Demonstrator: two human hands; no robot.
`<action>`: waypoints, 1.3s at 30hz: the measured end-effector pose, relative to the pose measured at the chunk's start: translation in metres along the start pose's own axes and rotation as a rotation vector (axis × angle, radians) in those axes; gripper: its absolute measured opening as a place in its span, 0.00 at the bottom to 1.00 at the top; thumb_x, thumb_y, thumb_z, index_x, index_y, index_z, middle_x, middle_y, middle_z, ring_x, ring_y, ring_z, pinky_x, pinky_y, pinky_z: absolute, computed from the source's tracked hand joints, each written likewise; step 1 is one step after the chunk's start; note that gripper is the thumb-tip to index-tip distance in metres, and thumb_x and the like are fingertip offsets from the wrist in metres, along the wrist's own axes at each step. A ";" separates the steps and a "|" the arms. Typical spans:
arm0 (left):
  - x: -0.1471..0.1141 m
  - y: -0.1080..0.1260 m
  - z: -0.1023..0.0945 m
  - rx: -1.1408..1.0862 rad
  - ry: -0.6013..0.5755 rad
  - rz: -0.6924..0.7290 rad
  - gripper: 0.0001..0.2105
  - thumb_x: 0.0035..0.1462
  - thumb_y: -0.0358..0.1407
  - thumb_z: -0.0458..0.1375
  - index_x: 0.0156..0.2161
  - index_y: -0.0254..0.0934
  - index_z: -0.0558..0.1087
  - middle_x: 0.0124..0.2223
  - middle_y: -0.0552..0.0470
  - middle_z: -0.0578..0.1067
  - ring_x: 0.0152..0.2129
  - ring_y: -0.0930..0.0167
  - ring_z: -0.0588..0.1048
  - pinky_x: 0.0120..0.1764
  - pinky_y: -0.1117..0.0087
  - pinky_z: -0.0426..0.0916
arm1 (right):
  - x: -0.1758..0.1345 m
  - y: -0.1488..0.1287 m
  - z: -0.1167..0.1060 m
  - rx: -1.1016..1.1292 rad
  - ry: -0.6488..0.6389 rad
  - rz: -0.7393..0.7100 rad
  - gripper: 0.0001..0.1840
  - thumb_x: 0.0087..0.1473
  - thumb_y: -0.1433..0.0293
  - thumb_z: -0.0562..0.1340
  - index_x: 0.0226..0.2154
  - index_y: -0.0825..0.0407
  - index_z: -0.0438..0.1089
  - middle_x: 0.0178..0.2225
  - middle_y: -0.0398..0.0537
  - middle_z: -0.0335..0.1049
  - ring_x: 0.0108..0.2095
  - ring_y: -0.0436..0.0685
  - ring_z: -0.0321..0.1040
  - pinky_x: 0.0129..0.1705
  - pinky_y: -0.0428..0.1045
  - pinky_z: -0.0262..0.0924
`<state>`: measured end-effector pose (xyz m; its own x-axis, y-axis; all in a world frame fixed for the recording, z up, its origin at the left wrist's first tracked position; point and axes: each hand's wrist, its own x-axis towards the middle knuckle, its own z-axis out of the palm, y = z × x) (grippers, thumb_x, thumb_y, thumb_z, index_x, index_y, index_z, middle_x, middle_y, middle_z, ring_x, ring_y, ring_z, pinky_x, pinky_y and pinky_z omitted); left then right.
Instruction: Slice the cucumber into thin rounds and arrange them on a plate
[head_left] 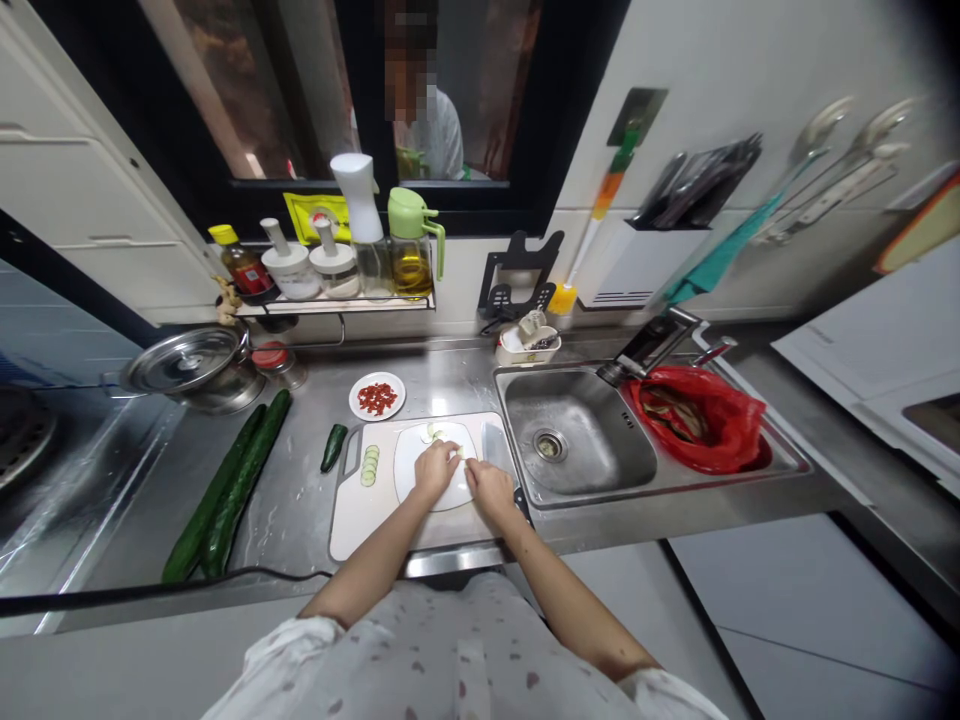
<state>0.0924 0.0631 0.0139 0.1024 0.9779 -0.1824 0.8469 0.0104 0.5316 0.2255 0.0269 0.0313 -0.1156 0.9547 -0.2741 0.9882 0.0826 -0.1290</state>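
Over the white plate (407, 470), my left hand (436, 470) and my right hand (491, 490) meet with bent fingers, pinching a small pale cucumber slice (461, 453) between them. My fingers partly hide it. A few cucumber slices (430, 432) lie at the plate's far edge. The plate rests on a cutting board (360, 525), where an overlapping row of cucumber slices (370, 466) lies to the left. A knife (495, 445) lies along the board's right side, its black handle near my right wrist. Left of the board sits a cucumber end piece (334, 447).
Two whole cucumbers (232, 490) lie at left, near a lidded pot (199, 365) and a red-lidded jar (279, 365). Behind the board stands a small plate of chopped red pieces (377, 398). The sink (577, 440) and a red bag (697, 425) are at right. Bottles line a shelf (337, 305).
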 end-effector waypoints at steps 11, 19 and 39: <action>-0.001 0.002 -0.002 -0.005 -0.005 -0.013 0.12 0.58 0.39 0.53 0.46 0.45 0.73 0.37 0.53 0.74 0.34 0.71 0.71 0.35 0.73 0.61 | -0.002 -0.001 -0.004 0.003 -0.017 -0.007 0.17 0.63 0.62 0.45 0.46 0.47 0.65 0.41 0.50 0.71 0.37 0.54 0.69 0.35 0.46 0.53; -0.002 0.004 -0.003 -0.018 -0.009 -0.024 0.12 0.58 0.39 0.53 0.45 0.44 0.74 0.37 0.52 0.74 0.35 0.71 0.71 0.36 0.73 0.61 | -0.003 -0.001 -0.006 0.022 -0.014 -0.001 0.17 0.62 0.63 0.46 0.46 0.47 0.65 0.41 0.50 0.71 0.38 0.54 0.69 0.36 0.46 0.53; -0.015 0.001 -0.013 -0.254 0.129 -0.075 0.12 0.55 0.35 0.55 0.44 0.40 0.73 0.34 0.53 0.74 0.34 0.72 0.71 0.39 0.73 0.62 | -0.013 0.014 -0.011 0.167 0.124 0.062 0.20 0.62 0.62 0.45 0.50 0.46 0.65 0.46 0.47 0.71 0.42 0.53 0.68 0.39 0.45 0.55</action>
<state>0.0852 0.0507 0.0282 -0.0367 0.9907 -0.1309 0.6904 0.1198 0.7134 0.2419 0.0187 0.0435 -0.0313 0.9852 -0.1687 0.9615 -0.0164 -0.2743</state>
